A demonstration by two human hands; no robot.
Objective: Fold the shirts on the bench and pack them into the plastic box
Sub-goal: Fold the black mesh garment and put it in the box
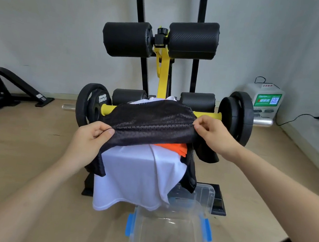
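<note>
The black mesh shirt [154, 124] is held just above the bench [163, 77], its long axis running left to right between the two hands and its ends drooping down either side. Beneath it a white shirt [138, 178] drapes over the seat and hides it, an orange garment [173, 148] shows only as a sliver, and the clear plastic box [191, 234] on the floor in front is partly covered by the white hem. With both forearms reaching forward, the left hand [91, 135] pinches the shirt's left edge under its thumb, and the right hand [212, 135] pinches the right edge between thumb and forefinger.
</note>
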